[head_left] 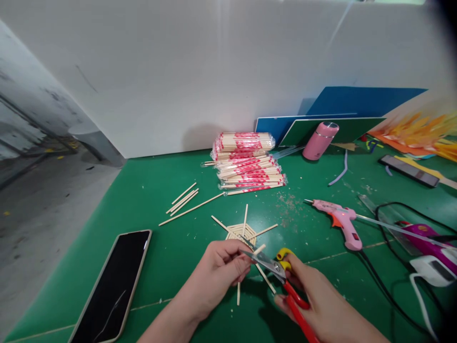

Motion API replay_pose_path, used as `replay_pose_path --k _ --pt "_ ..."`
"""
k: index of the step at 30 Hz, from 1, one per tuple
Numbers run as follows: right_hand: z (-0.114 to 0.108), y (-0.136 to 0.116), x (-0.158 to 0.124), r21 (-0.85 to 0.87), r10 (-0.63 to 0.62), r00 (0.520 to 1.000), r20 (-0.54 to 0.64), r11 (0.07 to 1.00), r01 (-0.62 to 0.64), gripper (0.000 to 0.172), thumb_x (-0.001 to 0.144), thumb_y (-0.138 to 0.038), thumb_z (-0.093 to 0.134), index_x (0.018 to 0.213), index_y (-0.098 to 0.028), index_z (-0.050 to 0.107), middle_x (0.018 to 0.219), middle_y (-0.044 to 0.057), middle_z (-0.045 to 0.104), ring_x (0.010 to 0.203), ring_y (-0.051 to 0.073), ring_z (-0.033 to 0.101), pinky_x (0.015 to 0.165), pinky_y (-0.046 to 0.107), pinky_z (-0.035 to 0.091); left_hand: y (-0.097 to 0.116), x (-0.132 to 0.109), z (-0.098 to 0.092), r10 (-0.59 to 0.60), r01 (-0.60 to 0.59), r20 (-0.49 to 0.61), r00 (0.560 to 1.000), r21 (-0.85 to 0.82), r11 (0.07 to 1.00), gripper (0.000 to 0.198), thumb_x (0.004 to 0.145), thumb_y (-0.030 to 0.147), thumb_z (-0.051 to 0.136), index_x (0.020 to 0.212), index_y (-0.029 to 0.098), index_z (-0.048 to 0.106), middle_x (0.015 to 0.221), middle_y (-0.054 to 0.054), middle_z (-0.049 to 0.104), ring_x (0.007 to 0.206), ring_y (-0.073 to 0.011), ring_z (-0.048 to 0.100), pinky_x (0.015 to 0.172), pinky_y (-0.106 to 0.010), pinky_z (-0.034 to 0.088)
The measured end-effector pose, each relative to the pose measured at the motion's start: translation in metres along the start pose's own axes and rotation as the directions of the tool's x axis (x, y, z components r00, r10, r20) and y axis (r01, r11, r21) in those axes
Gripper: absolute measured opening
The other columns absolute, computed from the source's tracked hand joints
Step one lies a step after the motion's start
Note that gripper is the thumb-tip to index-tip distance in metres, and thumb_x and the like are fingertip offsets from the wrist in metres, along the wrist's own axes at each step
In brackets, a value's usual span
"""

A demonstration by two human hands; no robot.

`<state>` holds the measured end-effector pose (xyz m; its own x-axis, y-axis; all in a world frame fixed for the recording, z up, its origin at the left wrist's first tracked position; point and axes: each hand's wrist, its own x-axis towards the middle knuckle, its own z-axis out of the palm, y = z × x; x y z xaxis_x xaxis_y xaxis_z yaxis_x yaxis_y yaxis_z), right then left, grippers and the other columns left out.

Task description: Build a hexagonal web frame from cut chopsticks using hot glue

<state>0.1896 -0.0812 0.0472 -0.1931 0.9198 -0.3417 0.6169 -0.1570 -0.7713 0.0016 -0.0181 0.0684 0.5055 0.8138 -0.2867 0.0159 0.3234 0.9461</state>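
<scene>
Stick web: the star of crossed sticks, ringed with short pieces, lies flat on the green table; its near part is partly hidden by the left hand and the scissors.
Left hand: at the web's near side, closed in a pinch on a short stick; the fingers cover the stick's lower end.
Right hand: nearer and to the right of the web, gripping the scissors by the red handles, which the fingers partly cover.
Scissors: blades parted, reaching toward the web's near edge, with the short stick's end between them; whether the edges touch it cannot be told.
Yellow curl: beside the pivot, right of the web; whether this bent piece belongs to the scissors is unclear.
Loose sticks: a small group left of and beyond the web.
Wrapped bundles: beyond the web, a heap of sticks in clear, red-printed plastic; overlap and glare make counting hard.
Glue gun: pink, right of the web, cord running out of view.
Phone: left of and nearer than the web, dark-screened, bottom end cut off.
Purple object: far right of the web, partly covered, hard to identify.
</scene>
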Motion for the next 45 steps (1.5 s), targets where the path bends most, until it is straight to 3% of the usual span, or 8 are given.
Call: replay_pose_path --k 6,10,13,20,26,33,36,45 --pt "0.005 0.003 0.004 0.023 0.035 0.999 0.012 0.999 -0.035 0.013 0.075 -0.03 0.047 0.08 -0.02 0.041 0.072 0.001 0.058 0.062 0.013 0.055 0.056 0.022 0.042 -0.002 -0.001 0.004 -0.008 0.01 -0.049 0.999 0.053 0.999 0.019 0.074 0.03 0.054 0.069 0.012 0.057 0.05 0.005 0.041 0.044 -0.0052 0.032 0.042 -0.017 0.023" --pt "0.006 0.003 0.005 0.022 0.064 0.998 -0.014 0.998 -0.064 0.014 0.075 -0.03 0.048 0.083 -0.02 0.042 0.074 0.001 0.059 0.064 0.014 0.056 0.057 0.022 0.042 -0.003 -0.003 0.012 0.168 -0.104 -0.201 0.965 0.296 0.95 0.021 0.077 0.027 0.048 0.066 0.013 0.059 0.059 0.0 0.051 0.055 -0.0096 0.042 0.051 -0.019 0.033" --pt "0.004 0.004 0.002 0.011 0.011 1.0 -0.023 1.0 -0.011 0.024 0.073 -0.033 0.052 0.091 -0.021 0.041 0.079 0.001 0.06 0.068 0.015 0.057 0.06 0.023 0.043 -0.001 -0.003 0.011 0.255 -0.184 -0.153 0.955 0.373 0.909 0.022 0.077 0.024 0.046 0.064 0.013 0.06 0.063 -0.001 0.055 0.059 -0.011 0.045 0.055 -0.02 0.034" --pt "0.001 0.004 -0.002 -0.04 -0.043 0.999 -0.024 0.998 0.042 0.026 0.071 -0.034 0.055 0.09 -0.021 0.041 0.079 0.001 0.059 0.066 0.014 0.055 0.058 0.022 0.041 0.003 -0.003 -0.003 0.01 -0.009 0.069 0.998 -0.011 1.0 0.019 0.071 0.029 0.057 0.064 0.013 0.063 0.047 0.004 0.041 0.043 -0.0047 0.028 0.041 -0.019 0.017" --pt "0.008 0.006 0.0 -0.007 -0.012 1.0 0.004 1.0 0.012 0.012 0.075 -0.029 0.048 0.078 -0.021 0.04 0.069 -0.001 0.057 0.058 0.012 0.054 0.052 0.02 0.039 0.001 0.0 -0.006 -0.09 0.101 0.119 0.989 -0.096 0.99 0.02 0.069 0.031 0.059 0.061 0.013 0.059 0.043 0.005 0.04 0.039 -0.0041 0.027 0.039 -0.018 0.016" --pt "0.007 0.005 0.003 -0.03 0.05 0.998 -0.042 0.998 -0.051 0.013 0.075 -0.03 0.049 0.08 -0.021 0.042 0.07 -0.001 0.057 0.06 0.013 0.054 0.053 0.02 0.041 -0.005 -0.002 0.006 0.191 -0.135 -0.125 0.974 0.36 0.923 0.019 0.077 0.024 0.047 0.068 0.014 0.061 0.063 -0.002 0.055 0.059 -0.0113 0.047 0.055 -0.021 0.034" --pt "0.001 0.0 0.002 -0.011 0.027 1.0 -0.006 1.0 -0.027 0.026 0.072 -0.034 0.052 0.091 -0.021 0.042 0.078 0.001 0.06 0.067 0.014 0.057 0.059 0.021 0.044 -0.005 -0.002 0.008 0.308 -0.221 -0.098 0.946 0.499 0.838 0.024 0.079 0.022 0.043 0.066 0.014 0.061 0.065 -0.003 0.057 0.06 -0.0125 0.048 0.057 -0.021 0.035" --pt "0.002 0.0 0.002 -0.024 -0.006 1.0 0.003 1.0 0.006 0.019 0.073 -0.032 0.051 0.085 -0.02 0.043 0.074 0.0 0.058 0.063 0.013 0.055 0.056 0.021 0.043 0.003 0.0 -0.003 0.103 -0.116 0.091 0.991 0.152 0.982 0.02 0.078 0.025 0.05 0.073 0.014 0.066 0.056 0.001 0.047 0.051 -0.008 0.033 0.048 -0.019 0.026"
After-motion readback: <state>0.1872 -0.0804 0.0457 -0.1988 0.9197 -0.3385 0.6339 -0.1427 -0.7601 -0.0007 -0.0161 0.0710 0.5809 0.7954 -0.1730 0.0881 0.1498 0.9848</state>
